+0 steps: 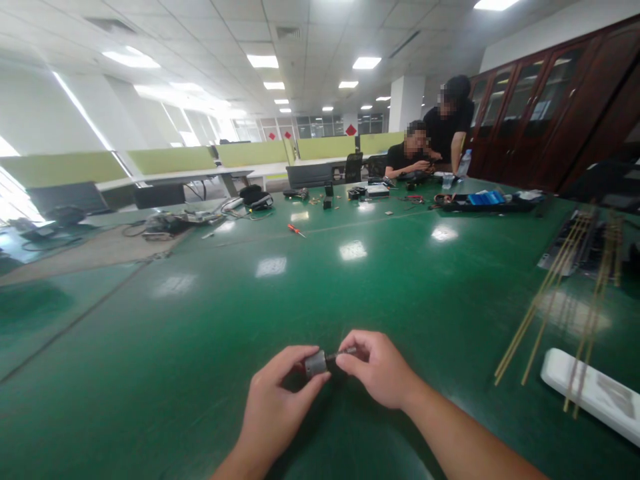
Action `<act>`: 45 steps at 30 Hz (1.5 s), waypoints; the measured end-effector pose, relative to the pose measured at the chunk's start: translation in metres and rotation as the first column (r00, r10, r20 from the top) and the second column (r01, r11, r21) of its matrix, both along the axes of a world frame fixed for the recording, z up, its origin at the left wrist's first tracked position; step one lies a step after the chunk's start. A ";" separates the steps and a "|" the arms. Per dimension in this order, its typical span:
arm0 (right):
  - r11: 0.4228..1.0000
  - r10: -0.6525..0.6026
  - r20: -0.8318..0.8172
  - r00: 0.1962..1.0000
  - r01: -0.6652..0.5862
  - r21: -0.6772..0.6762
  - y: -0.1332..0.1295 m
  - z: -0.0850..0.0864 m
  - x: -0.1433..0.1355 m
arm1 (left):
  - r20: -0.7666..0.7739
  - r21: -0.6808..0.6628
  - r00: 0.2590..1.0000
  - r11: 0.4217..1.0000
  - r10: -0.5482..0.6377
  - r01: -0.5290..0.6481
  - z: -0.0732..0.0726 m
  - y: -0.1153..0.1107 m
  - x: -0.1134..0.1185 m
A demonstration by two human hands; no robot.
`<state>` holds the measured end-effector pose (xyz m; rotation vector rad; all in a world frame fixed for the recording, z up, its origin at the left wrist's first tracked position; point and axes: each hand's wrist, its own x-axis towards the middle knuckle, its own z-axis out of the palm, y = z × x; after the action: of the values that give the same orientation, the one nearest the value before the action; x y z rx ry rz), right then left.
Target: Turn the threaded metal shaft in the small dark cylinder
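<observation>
Low in the middle of the view, a short grey metal cylinder lies between the thumb and fingers of my left hand. A thin dark rod sticks out of its right end, in line with it. My right hand is closed in a pinch on that rod, with the tip showing past the fingers. Both hands are just above the green tabletop. My fingers cover parts of the cylinder and rod, and I cannot tell whether the two are one piece.
An orange screwdriver lies farther off. At right are thin bamboo sticks and a white elongated case. A black tray with blue items, cables and small parts line the far edge. Two people are at the back right.
</observation>
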<state>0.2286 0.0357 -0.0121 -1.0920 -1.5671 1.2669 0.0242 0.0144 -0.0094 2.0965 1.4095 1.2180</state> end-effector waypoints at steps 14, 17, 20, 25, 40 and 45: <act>1.000 -0.007 -0.015 1.000 0.007 -0.010 0.003 -0.004 0.000 | 0.004 -0.023 1.000 1.000 0.020 -0.019 -0.005 0.001 -0.003; 1.000 -0.012 -0.021 1.000 0.012 -0.010 0.003 -0.005 0.001 | 0.015 -0.025 1.000 0.999 0.026 -0.026 -0.004 0.001 -0.002; 1.000 -0.015 -0.025 1.000 0.014 -0.008 0.003 -0.005 0.001 | 0.018 -0.029 0.999 0.999 0.031 -0.031 -0.003 0.001 -0.002; 1.000 -0.030 -0.039 0.999 0.030 -0.010 0.003 -0.005 0.001 | 0.030 -0.036 0.998 0.998 0.046 -0.045 -0.002 0.001 -0.002; 0.999 -0.019 -0.098 0.995 0.016 -0.028 0.005 -0.004 0.002 | 0.046 -0.071 0.997 0.996 0.060 -0.056 -0.004 0.002 -0.004; 0.999 -0.019 -0.092 0.996 0.017 -0.027 0.005 -0.003 0.003 | 0.044 -0.067 0.997 0.996 0.059 -0.056 -0.003 0.001 -0.004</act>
<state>0.2312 0.0407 -0.0150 -1.0467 -1.4722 1.3106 0.0204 0.0156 -0.0121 1.9845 1.4790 1.2160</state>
